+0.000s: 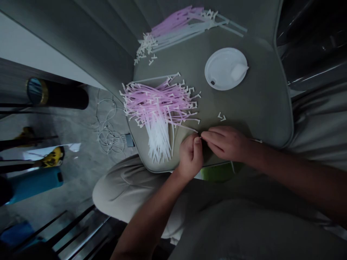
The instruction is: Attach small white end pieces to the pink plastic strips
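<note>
left hand (192,153) and right hand (226,142) narrowly pinch a small white piece (201,137) near pink strips (159,99) and a plain dish (221,66).

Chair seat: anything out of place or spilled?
Small white pieces lie loose beyond the right hand, apart from the pink-and-white pile; others lie scattered by the upper bundle, so it looks untidy. No spill visible.
</note>
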`<action>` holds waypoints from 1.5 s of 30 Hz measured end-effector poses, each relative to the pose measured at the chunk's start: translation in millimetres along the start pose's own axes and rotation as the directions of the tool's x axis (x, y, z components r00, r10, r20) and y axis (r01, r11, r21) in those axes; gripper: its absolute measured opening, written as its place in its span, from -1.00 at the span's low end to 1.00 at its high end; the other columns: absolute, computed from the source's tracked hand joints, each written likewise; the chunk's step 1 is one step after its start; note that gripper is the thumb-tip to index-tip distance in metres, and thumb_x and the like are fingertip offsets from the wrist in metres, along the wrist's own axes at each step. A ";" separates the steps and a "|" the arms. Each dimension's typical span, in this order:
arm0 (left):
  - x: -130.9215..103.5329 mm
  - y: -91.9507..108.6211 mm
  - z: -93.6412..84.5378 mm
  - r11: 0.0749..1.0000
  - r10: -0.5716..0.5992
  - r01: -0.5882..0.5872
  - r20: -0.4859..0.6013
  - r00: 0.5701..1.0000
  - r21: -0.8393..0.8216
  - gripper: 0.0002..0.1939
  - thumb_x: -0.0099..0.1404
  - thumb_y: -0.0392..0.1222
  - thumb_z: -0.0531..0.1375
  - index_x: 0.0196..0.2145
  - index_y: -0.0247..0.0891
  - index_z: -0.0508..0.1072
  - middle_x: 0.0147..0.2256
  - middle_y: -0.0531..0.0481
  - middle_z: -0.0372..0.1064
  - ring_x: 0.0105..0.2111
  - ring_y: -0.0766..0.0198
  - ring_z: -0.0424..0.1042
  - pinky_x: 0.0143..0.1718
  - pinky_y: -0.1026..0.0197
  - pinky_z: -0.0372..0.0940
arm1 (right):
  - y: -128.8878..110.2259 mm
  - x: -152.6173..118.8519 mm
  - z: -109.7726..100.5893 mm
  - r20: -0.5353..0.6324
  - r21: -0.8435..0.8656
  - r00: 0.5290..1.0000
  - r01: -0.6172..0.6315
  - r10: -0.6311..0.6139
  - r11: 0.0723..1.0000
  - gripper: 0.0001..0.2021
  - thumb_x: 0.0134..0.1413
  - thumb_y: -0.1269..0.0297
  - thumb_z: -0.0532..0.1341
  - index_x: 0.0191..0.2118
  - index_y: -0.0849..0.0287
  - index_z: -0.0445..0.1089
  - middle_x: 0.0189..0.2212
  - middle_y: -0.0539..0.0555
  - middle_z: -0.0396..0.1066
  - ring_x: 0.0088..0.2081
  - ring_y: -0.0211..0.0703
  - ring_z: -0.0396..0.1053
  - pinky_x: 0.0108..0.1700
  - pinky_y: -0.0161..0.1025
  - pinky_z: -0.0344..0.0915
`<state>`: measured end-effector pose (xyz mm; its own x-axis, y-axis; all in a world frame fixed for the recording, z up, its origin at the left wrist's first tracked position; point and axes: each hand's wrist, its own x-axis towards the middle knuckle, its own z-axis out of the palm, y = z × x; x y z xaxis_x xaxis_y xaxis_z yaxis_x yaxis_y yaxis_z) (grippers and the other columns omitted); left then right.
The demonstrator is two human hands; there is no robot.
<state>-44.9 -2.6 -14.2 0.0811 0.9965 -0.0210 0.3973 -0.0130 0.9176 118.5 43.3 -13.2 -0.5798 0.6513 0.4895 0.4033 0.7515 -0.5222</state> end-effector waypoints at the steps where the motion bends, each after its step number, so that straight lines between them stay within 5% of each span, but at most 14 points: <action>1: 0.1 -0.2 -0.1 1.000 0.004 -0.004 0.001 1.000 -0.003 -0.63 0.50 -0.08 -0.10 -0.47 -0.21 0.13 -0.52 0.09 0.09 -0.49 0.35 0.10 -0.45 0.20 0.01 | -0.1 0.1 0.0 0.008 -0.003 1.000 -0.006 0.006 1.000 -0.75 0.30 0.44 -0.02 -0.18 0.31 0.41 -0.39 0.11 0.46 -0.34 -0.19 0.36 -0.22 -0.25 0.31; 21: 1.9 2.3 -0.3 1.000 0.000 0.000 -0.002 1.000 -0.002 -0.60 0.50 -0.04 -0.09 -0.49 -0.21 0.14 -0.54 0.10 0.07 -0.52 0.36 0.08 -0.47 0.19 -0.01 | -1.5 0.6 -0.8 0.092 -0.006 0.991 -0.092 0.092 0.996 -0.69 0.31 0.42 -0.06 -0.24 0.23 0.43 -0.43 0.09 0.43 -0.37 -0.17 0.32 -0.27 -0.22 0.25; 34: 10.8 10.0 -13.4 0.999 -0.009 0.003 0.137 0.991 0.040 -0.61 0.49 -0.04 -0.10 -0.49 -0.20 0.13 -0.54 0.09 0.10 -0.51 0.34 0.13 -0.46 0.20 0.05 | 1.5 2.8 -2.5 0.126 0.111 0.984 -0.139 0.125 0.984 -0.72 0.29 0.44 -0.02 -0.23 0.24 0.44 -0.41 0.09 0.43 -0.35 -0.18 0.34 -0.26 -0.25 0.26; 38: 15.3 12.0 -20.7 0.992 0.047 -0.071 0.219 0.975 0.104 -0.66 0.50 -0.11 -0.10 -0.44 -0.21 0.21 -0.51 0.08 0.15 -0.49 0.33 0.19 -0.43 0.22 0.10 | 6.5 4.6 -7.4 0.168 0.244 0.974 -0.189 0.150 0.951 -0.75 0.30 0.40 0.02 -0.23 0.20 0.46 -0.35 0.07 0.48 -0.30 -0.22 0.38 -0.22 -0.29 0.28; 45: 16.8 8.8 -28.7 0.868 0.217 -0.375 0.431 0.876 0.326 -0.75 0.47 -0.19 -0.08 -0.34 -0.23 0.28 -0.45 0.00 0.28 -0.44 0.27 0.28 -0.37 0.21 0.16 | 21.1 16.9 -22.3 0.461 0.362 0.878 -0.321 0.131 0.875 -0.76 0.24 0.37 0.10 -0.42 0.15 0.45 -0.46 -0.03 0.46 -0.41 -0.28 0.34 -0.33 -0.30 0.18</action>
<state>-66.2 16.3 4.8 0.5514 0.8342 0.0095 0.6121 -0.4123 0.6748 133.0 72.5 -0.3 -0.7824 0.6215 0.0396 0.2823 0.4107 -0.8670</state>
